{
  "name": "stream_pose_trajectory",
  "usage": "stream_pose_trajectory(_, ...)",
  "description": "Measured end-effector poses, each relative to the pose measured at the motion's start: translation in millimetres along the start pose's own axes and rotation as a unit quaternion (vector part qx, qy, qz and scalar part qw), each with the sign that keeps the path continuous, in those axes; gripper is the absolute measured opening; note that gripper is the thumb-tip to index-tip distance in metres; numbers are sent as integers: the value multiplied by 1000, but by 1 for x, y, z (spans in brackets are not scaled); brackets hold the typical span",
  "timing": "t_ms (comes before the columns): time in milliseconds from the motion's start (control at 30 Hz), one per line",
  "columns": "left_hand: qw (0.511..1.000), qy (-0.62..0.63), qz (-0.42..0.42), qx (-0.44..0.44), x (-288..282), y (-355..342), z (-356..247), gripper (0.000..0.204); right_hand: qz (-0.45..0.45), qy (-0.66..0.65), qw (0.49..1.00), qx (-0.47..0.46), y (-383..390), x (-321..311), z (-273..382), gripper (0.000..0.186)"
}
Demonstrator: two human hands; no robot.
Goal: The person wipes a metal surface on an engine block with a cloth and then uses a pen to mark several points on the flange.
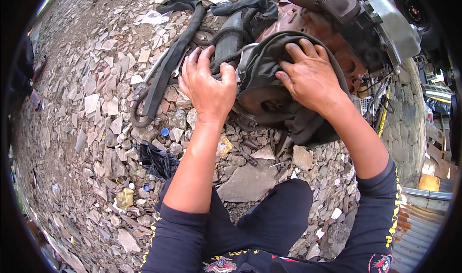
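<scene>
My right hand [313, 78] bears down on a dark grey-green cloth [264, 49], its fingers bent into the folds. The cloth drapes round a round brown metal part [262, 102] at the near end of an engine [308, 22]. To its left, my left hand [209, 85] hovers with fingers curved and apart, and I see nothing held in it. Just beyond those fingers lie a thick dark rope [226, 32] and a grey cylindrical piece [230, 44]. Left of that hand, a flat black strap [168, 66] stretches over the stones.
Broken tile and stones cover the ground [96, 104]. A black plastic bag [158, 160] and a blue bottle cap [165, 132] lie near my left forearm. At the right are a stone wall [404, 114], a yellow container [429, 183] and corrugated metal [418, 229].
</scene>
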State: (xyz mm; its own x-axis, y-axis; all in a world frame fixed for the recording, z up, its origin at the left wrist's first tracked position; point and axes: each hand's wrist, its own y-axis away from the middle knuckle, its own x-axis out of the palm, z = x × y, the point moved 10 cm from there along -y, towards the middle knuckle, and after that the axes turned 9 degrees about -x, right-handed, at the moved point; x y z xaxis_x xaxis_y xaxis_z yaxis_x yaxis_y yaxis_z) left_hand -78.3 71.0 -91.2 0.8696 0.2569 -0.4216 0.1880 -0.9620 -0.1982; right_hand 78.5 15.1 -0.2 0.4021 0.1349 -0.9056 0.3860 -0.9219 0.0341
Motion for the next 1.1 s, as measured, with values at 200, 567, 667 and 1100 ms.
stream_pose_trajectory(200,997,60,46,-19,1,-4,3,37,-77,-75,993,-43,8,-10,2,14)
stream_pose_trajectory(567,984,173,-6,-41,-16,-23,14,25,-35,-45,998,-33,-9,20,28,44)
stream_pose_trajectory(667,964,248,18,-96,-3,-25,25,24,18,-120,989,-85,-60,39,41,36)
stream_pose_trajectory(1100,959,232,37,-159,-24,-27,34,26,-60,-73,995,-39,24,1,26,27)
